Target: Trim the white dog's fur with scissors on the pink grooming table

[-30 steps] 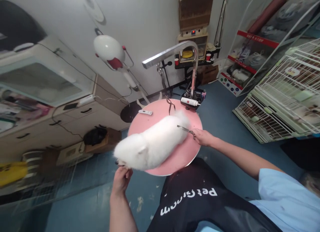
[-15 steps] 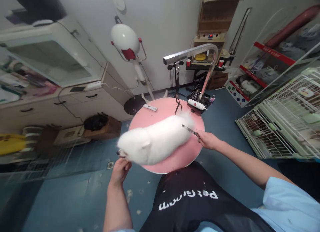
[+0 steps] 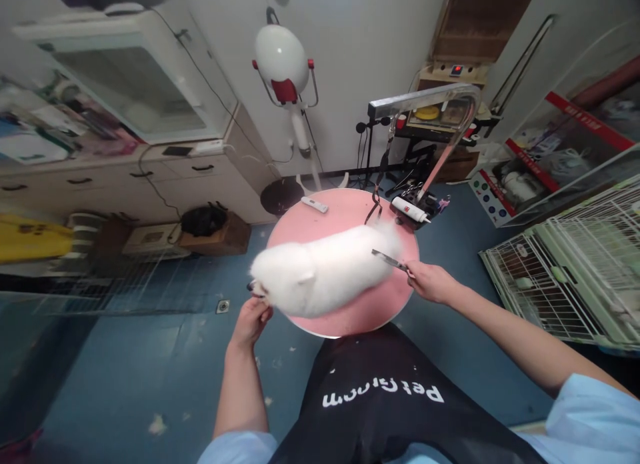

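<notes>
A fluffy white dog [image 3: 335, 271] stands on a round pink table [image 3: 360, 317], its head toward the left. My left hand [image 3: 253, 321] is closed at the fur under the dog's chin, just below the muzzle. Metal scissors [image 3: 390, 259] are in my right hand [image 3: 431, 281], the blades lying over the dog's rear flank and pointing left. The fingers of that hand are wrapped round the scissor handles.
On the table lies a white clipper-like device [image 3: 314, 205]; a white bottle [image 3: 410, 209] rests in a black tray at its edge. A metal arm [image 3: 420, 101] with a hanging strap rises behind. Wire cages [image 3: 565, 284] stand right, a white dryer [image 3: 283, 57] at the back.
The view has shifted, so the table and dog appear slightly higher and further right. Both hands keep their places, the left at the chin and the right with the scissors at the rear flank.
</notes>
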{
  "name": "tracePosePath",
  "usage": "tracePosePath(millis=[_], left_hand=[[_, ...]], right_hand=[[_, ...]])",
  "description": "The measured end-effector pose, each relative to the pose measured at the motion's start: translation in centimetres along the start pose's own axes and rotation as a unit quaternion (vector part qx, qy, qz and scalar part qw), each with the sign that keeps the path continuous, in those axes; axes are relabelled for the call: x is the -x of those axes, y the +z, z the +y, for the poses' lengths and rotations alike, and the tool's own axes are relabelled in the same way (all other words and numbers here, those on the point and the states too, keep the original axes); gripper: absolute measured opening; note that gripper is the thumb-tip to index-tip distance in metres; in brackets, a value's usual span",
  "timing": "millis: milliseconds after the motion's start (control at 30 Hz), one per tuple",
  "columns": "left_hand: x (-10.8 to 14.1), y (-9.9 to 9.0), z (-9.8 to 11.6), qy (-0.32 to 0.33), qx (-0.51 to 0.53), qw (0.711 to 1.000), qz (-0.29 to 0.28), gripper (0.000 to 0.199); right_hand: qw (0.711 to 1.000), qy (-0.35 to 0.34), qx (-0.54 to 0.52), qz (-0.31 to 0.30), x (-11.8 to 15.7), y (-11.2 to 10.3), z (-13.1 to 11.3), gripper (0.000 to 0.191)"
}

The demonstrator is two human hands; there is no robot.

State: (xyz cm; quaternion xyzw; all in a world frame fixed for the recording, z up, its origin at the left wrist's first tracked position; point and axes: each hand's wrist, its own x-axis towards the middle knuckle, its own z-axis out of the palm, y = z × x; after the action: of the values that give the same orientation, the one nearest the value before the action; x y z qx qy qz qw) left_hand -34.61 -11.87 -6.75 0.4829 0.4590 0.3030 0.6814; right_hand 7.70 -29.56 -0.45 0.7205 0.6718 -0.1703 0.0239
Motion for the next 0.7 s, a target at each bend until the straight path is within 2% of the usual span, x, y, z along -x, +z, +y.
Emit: tracePosePath(millis=[100,233,333,467,533,600,700], left_hand=[[-0.1,-0.1,-0.2,0.001,0.003,1.0,-0.01,0.049],[-0.3,-0.1,-0.4,0.005,0.003,1.0,-0.012,0.051],[-0.3,-0.2,-0.5,0.005,0.008,1.0,-0.016,0.052],[-0.4,-0.5,-1.1,0.0,0.015,1.0,-0.013,0.05],[-0.8,-0.4,-1.5,0.005,0.0,1.0,0.022,0.047],[-1.5,0.0,-1.8,0.039,-0.015,0.996,0.083,0.038],[-3.2,1.4,-2.1,0.108,-0.009,0.981,0.16,0.042]], right_hand=[[1.0,-0.028,0.015,0.002,0.0,-1.3,-0.2,0.024],[0.999,-0.012,0.042,-0.03,-0.2,-2.7,-0.6,0.019],[0.997,-0.045,0.063,-0.015,-0.7,-3.3,-1.0,0.02],[0.996,-0.032,0.08,-0.035,-1.3,-3.7,-0.7,0.02],[0.998,-0.031,0.06,-0.02,-0.9,-3.1,0.3,0.021],[0.999,-0.028,0.017,-0.001,0.0,-1.3,1.5,0.021],[0.997,0.004,-0.07,0.01,1.5,4.0,2.9,0.024]])
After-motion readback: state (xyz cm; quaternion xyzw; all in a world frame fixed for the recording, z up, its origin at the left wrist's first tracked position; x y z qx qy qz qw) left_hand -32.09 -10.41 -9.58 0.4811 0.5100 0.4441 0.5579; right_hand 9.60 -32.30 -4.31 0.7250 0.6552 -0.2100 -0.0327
